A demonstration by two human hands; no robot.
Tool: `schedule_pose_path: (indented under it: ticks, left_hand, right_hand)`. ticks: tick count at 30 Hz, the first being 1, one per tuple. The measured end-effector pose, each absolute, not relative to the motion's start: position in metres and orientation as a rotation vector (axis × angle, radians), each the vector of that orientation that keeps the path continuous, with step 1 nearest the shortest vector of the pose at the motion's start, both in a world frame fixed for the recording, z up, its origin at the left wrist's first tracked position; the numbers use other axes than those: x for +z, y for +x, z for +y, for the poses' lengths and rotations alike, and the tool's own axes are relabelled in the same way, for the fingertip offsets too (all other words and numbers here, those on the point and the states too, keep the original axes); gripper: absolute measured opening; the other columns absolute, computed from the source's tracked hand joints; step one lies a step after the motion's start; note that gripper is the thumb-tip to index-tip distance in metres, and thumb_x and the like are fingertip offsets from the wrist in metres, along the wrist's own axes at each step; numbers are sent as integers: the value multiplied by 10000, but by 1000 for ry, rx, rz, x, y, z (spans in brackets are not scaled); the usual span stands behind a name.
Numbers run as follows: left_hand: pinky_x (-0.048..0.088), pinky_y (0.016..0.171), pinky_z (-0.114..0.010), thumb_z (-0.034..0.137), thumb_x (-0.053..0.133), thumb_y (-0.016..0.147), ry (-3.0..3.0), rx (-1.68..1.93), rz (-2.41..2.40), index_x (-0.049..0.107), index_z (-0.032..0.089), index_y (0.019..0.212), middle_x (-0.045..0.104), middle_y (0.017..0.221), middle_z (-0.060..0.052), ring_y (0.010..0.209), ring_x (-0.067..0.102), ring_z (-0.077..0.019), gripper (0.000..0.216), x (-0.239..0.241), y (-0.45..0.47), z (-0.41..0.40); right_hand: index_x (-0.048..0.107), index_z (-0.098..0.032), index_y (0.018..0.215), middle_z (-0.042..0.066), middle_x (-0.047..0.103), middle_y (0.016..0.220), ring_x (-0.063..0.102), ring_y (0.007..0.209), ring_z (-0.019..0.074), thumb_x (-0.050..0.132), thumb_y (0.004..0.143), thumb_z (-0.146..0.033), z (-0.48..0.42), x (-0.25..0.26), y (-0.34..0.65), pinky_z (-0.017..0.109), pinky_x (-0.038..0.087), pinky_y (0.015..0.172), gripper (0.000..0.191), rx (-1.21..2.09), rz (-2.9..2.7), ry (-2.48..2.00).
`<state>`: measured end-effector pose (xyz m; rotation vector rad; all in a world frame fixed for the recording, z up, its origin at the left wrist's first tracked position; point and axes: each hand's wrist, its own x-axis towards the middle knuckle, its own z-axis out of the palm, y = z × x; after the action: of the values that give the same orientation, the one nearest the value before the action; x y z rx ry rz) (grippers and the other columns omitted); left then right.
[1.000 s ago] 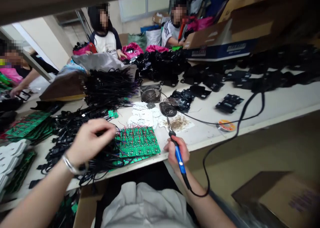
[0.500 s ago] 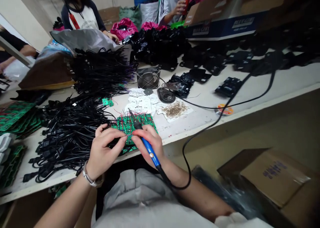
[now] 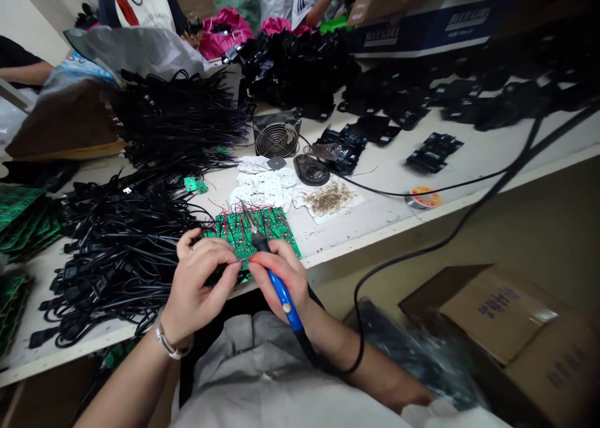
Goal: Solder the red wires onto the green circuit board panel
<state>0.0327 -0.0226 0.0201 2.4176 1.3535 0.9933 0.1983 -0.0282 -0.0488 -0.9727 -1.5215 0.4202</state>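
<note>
My right hand (image 3: pixel 293 278) is closed around the blue handle of a soldering iron (image 3: pixel 284 293), whose tip points away from me over a green circuit board panel (image 3: pixel 284 228). Thin red and black wires stand up along the panel's far part. At the panel's near edge, my left hand (image 3: pixel 199 287) is closed in a pinch, its fingertips almost meeting my right thumb and forefinger. Something thin seems to lie between the fingertips, too small to make out. Just left of the panel is a heap of black power cords (image 3: pixel 126 253) with plugs.
A small fan (image 3: pixel 276 134) stands behind white pads (image 3: pixel 265 184). Near it are a black soldering iron stand (image 3: pixel 312 169), solder crumbs on paper (image 3: pixel 330 198) and a solder spool (image 3: pixel 423 197). The iron's cord loops right. Black plastic housings (image 3: pixel 434 152) lie farther back. Co-workers sit opposite.
The view has shifted slightly, and the panel shows more fully. Both hands keep their grip, close together at its near edge. Across the table, a co-worker's raised hand has moved.
</note>
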Motion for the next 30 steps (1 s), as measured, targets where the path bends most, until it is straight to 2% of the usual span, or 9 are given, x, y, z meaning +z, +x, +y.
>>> schedule_pose_path:
  ticks: [6,10,15,20,26,30]
  left_hand:
    - [280,1125,-462,188,625,844,2420,1168,1580,579,231,781,693,837,17,885,682,-183,89,46,19,-16]
    - [266,1114,-476,219,594,869,2452,992,1571,570,226,777,719,896,7,892,687,-188,95,45,26,-16]
    - [252,1107,-474,246,570,876,2445,844,1624,570,229,765,732,864,13,844,688,-182,112,31,25,-20]
    - [213,1106,-490,231,553,876,2500,756,1614,577,227,772,734,859,8,882,688,-194,106,31,21,-26]
    - [203,1105,-498,190,546,874,2562,767,1534,569,213,785,728,861,4,888,690,-194,95,41,40,-21]
    - [213,1098,-475,186,526,875,2568,643,1362,568,206,765,719,812,25,849,690,-169,119,31,55,-16]
  right_hand:
    - [608,-250,1064,-1,638,803,640,722,142,555,939,-218,-43,-33,234,316,545,723,139,488,-1297,-999]
    - [569,-266,1130,-2,664,774,661,682,148,504,974,-290,-59,-29,249,337,564,693,170,549,-1283,-1054]
    - [605,-245,1182,-2,635,686,616,565,146,470,987,-345,-58,-45,263,348,531,602,258,288,-1432,-849]
    - [631,-176,1201,11,610,684,588,548,138,466,990,-396,-52,-45,269,370,487,620,347,156,-1538,-834]
    - [646,-210,1142,5,636,714,608,573,139,564,925,-227,-62,-40,268,328,519,578,233,373,-1428,-890]
    - [653,-228,1073,19,664,778,645,649,151,613,886,-202,-76,-43,270,300,553,579,194,458,-1308,-1073]
